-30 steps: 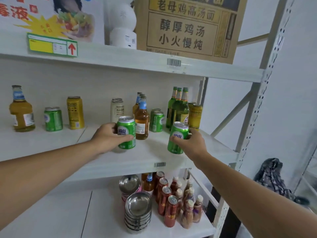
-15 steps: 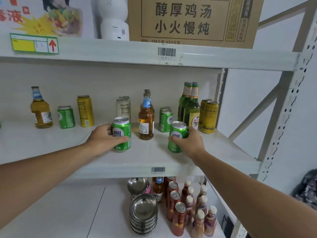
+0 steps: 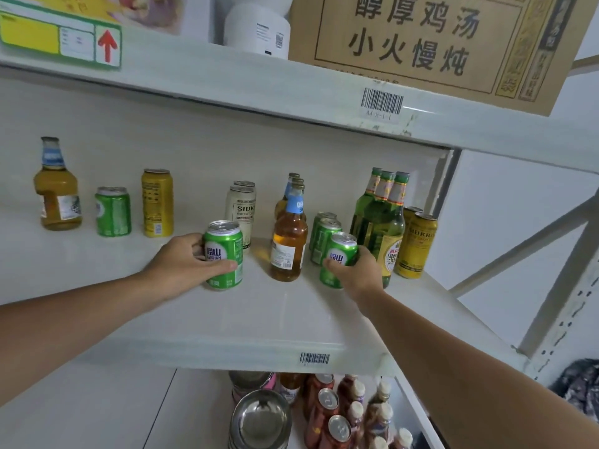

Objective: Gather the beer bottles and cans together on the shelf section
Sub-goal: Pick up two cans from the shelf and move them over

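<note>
My left hand [image 3: 184,265] grips a green beer can [image 3: 223,254] standing on the white middle shelf [image 3: 275,319]. My right hand [image 3: 359,270] holds a second green can [image 3: 338,259], set in front of a row of green cans [image 3: 324,234]. Between the two held cans stands a row of amber bottles [image 3: 289,244]. White cans [image 3: 241,209] stand behind the left can. Three green bottles [image 3: 379,222] and yellow cans [image 3: 416,247] fill the right end. Far left stand an amber bottle [image 3: 58,189], a green can [image 3: 112,211] and a yellow can [image 3: 157,202].
Overhead, the top shelf [image 3: 291,89] carries a cardboard box [image 3: 437,43] and a white device [image 3: 259,34]. The shelf below holds stacked steel bowls [image 3: 259,422] and red bottles [image 3: 337,413]. A slanted metal upright [image 3: 567,286] borders the right side.
Both hands have pushed their green cans deeper onto the shelf; the right can now sits in front of the green can row. My head has moved closer to the shelf.
</note>
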The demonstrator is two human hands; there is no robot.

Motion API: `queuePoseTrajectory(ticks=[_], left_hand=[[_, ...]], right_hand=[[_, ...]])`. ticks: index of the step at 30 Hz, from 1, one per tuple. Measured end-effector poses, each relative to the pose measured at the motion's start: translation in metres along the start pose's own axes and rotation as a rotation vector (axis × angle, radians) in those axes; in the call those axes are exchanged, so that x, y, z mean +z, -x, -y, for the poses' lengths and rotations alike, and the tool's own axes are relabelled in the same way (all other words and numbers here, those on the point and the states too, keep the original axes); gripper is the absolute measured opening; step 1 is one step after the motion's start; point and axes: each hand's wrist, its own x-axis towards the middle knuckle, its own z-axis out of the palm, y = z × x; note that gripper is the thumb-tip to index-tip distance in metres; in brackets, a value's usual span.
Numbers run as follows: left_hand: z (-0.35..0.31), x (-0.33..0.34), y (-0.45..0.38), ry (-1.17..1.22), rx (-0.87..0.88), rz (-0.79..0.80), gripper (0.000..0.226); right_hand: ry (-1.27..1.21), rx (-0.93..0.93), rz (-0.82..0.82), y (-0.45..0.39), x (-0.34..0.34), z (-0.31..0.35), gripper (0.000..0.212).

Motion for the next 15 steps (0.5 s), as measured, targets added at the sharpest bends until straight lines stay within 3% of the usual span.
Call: queuePoseTrajectory(ticks=[15], left_hand=[[-0.036, 0.002, 0.047, -0.068, 0.014, 0.012, 0.051]], right_hand=[[-0.057, -0.007, 0.132, -0.009, 0.004, -0.005, 0.062]])
